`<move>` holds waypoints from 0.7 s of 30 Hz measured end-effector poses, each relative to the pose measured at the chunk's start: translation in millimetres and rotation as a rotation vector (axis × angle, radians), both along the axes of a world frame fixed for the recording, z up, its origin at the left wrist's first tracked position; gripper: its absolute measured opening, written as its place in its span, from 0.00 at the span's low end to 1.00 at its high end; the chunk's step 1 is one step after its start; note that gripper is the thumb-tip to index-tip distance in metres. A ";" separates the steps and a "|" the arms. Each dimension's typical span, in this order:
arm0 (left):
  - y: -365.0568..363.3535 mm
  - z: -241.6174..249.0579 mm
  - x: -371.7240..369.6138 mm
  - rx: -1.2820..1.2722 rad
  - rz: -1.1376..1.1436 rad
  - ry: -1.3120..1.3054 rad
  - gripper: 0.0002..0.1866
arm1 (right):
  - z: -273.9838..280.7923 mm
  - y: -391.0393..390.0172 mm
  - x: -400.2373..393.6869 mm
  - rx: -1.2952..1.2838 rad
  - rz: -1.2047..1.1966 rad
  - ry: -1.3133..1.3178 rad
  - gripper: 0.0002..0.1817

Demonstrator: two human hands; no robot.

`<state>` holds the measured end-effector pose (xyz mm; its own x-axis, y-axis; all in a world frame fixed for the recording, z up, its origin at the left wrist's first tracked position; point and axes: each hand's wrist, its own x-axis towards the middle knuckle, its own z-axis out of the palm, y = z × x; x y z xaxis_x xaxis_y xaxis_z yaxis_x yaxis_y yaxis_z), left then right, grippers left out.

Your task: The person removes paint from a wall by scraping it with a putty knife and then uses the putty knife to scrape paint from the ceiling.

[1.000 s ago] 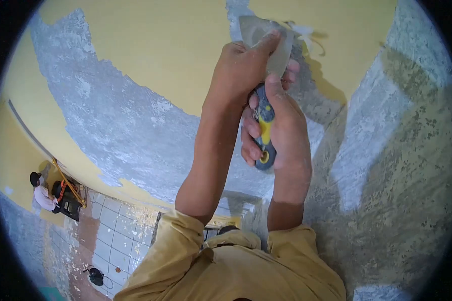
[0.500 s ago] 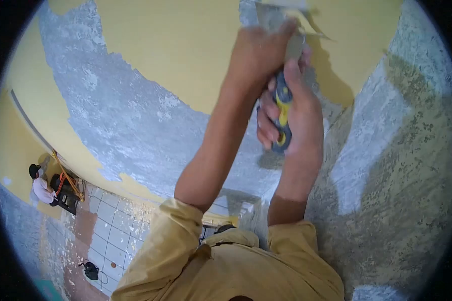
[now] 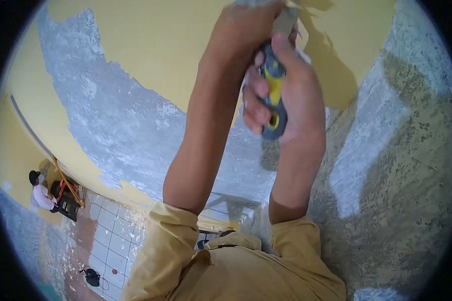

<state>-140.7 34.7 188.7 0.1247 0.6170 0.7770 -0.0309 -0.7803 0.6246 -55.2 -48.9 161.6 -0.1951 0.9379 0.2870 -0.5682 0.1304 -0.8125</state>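
Note:
My right hand (image 3: 291,90) is wrapped around the black and yellow handle of a scraper (image 3: 275,85). The scraper's grey blade points up toward the wall, its tip partly hidden behind my left hand. Up at the top edge of the view, my left hand (image 3: 248,22) looks closed beside the blade. Its fingertips are mostly hidden, so what they hold cannot be made out. Around both hands the yellow-painted wall (image 3: 150,40) has a ragged edge, with a loose pale flake of paint near the blade.
Bare grey plaster (image 3: 130,115) shows below the yellow paint, and a rough grey wall (image 3: 386,200) stands on the right. Far left, a person (image 3: 42,193) sits by an orange ladder (image 3: 68,183). Paint chips litter the tiled floor (image 3: 105,226), where a black object (image 3: 91,277) lies.
Both hands have moved up and slightly left along the wall, the scraper still in my right hand. My left hand is now partly cut off by the top edge.

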 end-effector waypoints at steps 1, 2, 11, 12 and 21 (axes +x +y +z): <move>8.5 -22.3 0.8 0.149 0.193 0.216 0.16 | -14.2 -7.4 -0.2 -0.073 0.019 0.022 0.20; 12.5 -33.9 0.1 0.312 0.389 0.430 0.15 | -26.4 -8.5 -2.3 -0.072 0.019 0.024 0.20; -1.5 -11.5 -4.1 -0.228 0.116 0.141 0.23 | -28.6 -7.6 -7.1 -0.055 0.019 0.014 0.20; 10.4 -25.2 1.7 -0.022 0.306 0.179 0.21 | -29.6 -5.6 -4.5 -0.041 0.035 0.026 0.20; 4.2 -27.0 14.4 -0.209 0.131 -0.031 0.16 | -32.5 -1.6 -2.2 0.000 -0.029 -0.037 0.21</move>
<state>-126.4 39.0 161.7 0.0112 0.7738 0.6333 0.0403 -0.6332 0.7730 -57.4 -50.5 129.1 -0.1782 0.9433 0.2800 -0.5334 0.1465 -0.8331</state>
